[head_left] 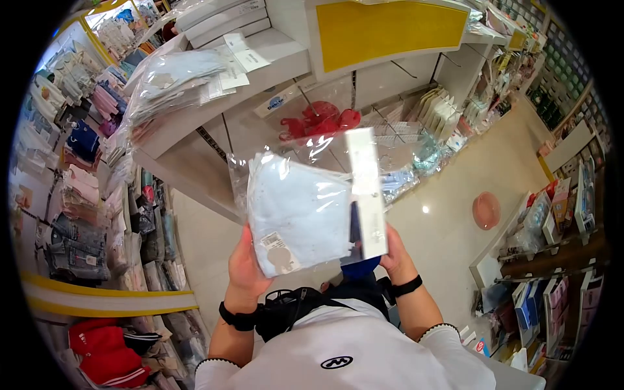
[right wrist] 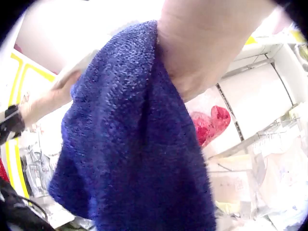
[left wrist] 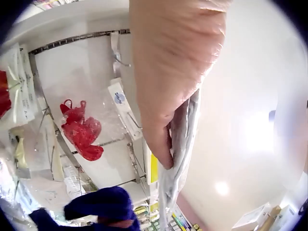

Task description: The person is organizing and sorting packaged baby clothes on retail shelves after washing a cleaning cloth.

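A clear plastic package with folded pale blue cloth (head_left: 299, 208) and a white card strip (head_left: 368, 192) is held up in the head view. The left hand (head_left: 248, 265) grips its lower left edge, thumb on the near face; in the left wrist view the hand (left wrist: 175, 62) pinches the thin package (left wrist: 180, 154). At the lower right, the right hand (head_left: 394, 252) holds the package's edge, its fingers mostly hidden. A dark blue cloth (right wrist: 130, 130) hangs from the right hand (right wrist: 207, 43) in the right wrist view, covering the fingers.
A white shelf (head_left: 286, 58) with stacked plastic packages (head_left: 175, 78) stands at the upper left. Red items (head_left: 318, 120) hang on hooks behind the package. Clothing racks line the left side, and a display rack (head_left: 546, 260) stands at the right. A pink round object (head_left: 486, 210) lies on the floor.
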Demonstrator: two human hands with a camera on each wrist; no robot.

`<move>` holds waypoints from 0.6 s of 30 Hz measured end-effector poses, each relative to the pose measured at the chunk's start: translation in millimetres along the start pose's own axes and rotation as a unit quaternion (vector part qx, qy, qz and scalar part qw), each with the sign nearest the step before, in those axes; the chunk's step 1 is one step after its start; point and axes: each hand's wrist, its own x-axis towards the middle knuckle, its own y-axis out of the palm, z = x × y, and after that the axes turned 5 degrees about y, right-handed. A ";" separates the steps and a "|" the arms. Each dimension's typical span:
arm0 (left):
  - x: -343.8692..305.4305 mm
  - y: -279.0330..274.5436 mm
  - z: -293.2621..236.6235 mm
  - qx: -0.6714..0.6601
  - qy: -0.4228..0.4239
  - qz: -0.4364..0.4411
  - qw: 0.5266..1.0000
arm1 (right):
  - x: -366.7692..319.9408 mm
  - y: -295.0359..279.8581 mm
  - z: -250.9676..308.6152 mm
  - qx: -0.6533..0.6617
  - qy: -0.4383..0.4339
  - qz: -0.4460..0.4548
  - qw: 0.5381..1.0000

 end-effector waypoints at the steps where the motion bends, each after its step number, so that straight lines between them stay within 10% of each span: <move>1: -1.5 -2.7 0.9 -0.013 -0.002 -0.013 1.000 | -2.2 9.2 2.4 -0.011 -0.012 -0.059 0.998; 4: -6.2 -16.8 4.1 -0.041 -0.022 -0.047 0.998 | -9.8 36.2 7.8 -0.052 -0.010 0.005 0.999; 8: -12.1 -28.3 8.6 -0.058 -0.028 -0.059 0.996 | -3.8 48.8 -0.6 -0.344 0.021 -0.123 0.931; 18: -29.2 -45.5 0.2 -0.062 -0.032 -0.057 0.996 | -4.1 42.4 -21.0 -0.365 0.077 -0.139 0.917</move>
